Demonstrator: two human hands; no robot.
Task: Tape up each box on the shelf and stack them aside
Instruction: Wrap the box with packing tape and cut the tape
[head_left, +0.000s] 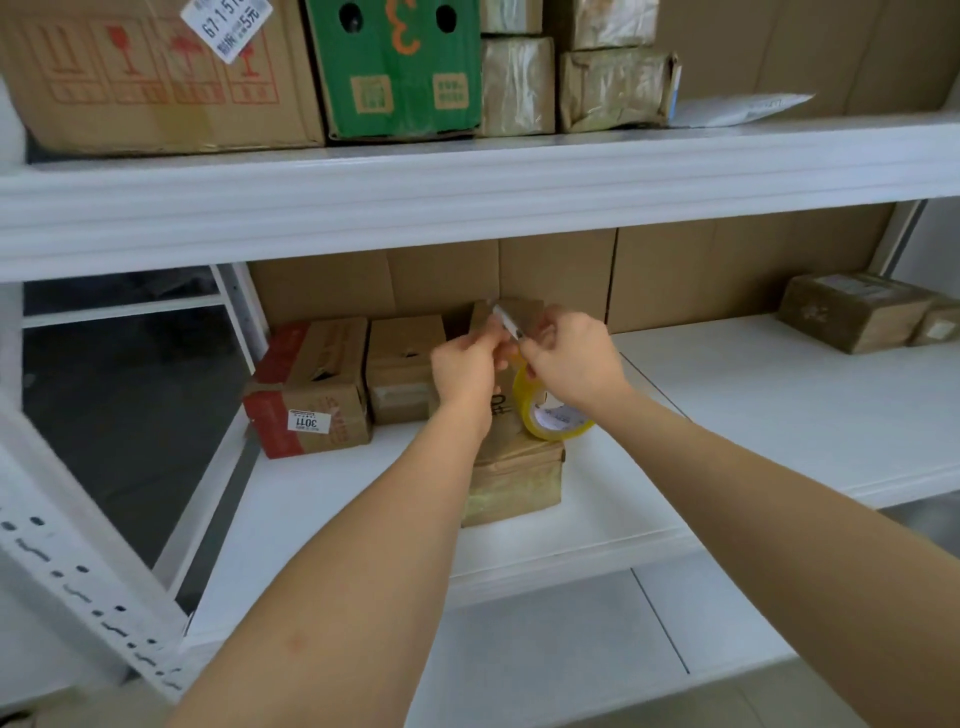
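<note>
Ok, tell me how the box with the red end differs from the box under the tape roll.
The box with the red end has a red side and a white printed sticker; the box under the tape roll is plain brown and glossy with tape. The red-ended box sits back on the left, untouched; the other sits nearer the shelf edge, carrying the yellow tape roll, with the left hand and right hand working above it. Both are cardboard, on the same shelf.

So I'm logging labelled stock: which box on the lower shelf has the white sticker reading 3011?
The red-and-brown box at the far left of the row; its white sticker faces front, while the plain brown boxes beside it show none.
</note>
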